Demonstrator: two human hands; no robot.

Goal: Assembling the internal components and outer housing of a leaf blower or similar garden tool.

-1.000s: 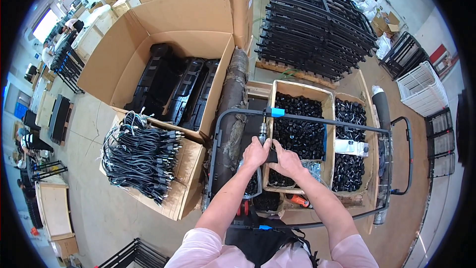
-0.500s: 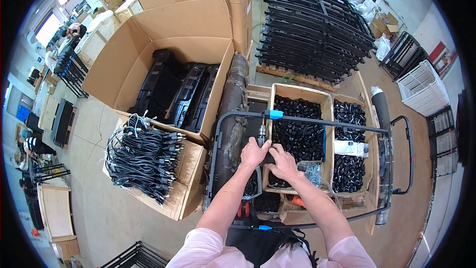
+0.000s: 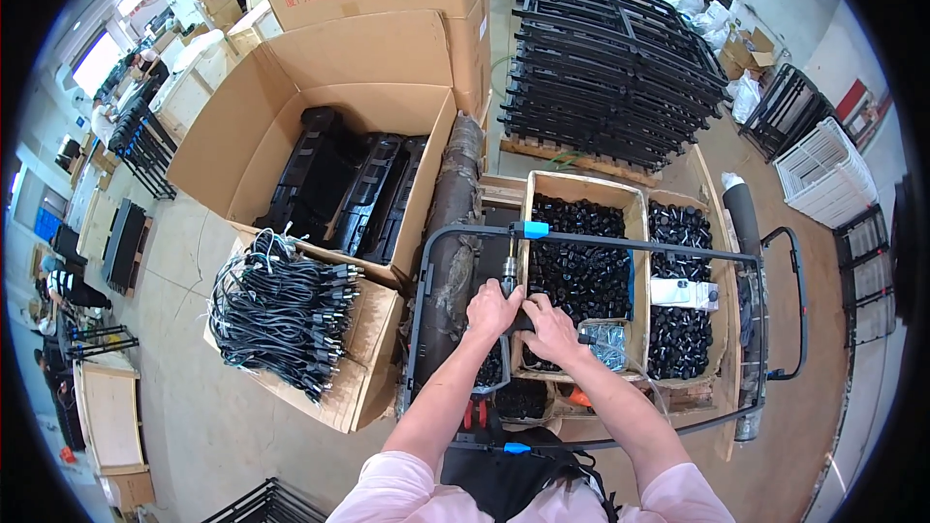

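left hand [image 3: 493,310] and right hand [image 3: 552,331] grip a power drill [image 3: 510,273] near a tubular frame [image 3: 639,246]. its right bar [image 3: 762,324] stands well apart.

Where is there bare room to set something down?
Left: pale floor between the cable pile and wooden crate. Right: brown floor between the black frame and wall. Crowded: the wooden bin of black parts near the right hand.

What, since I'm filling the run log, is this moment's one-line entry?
left grip: on drill; right grip: on drill; bit: pointing at black frame beside blue piece, contact unclear; nearby: parts box, cables
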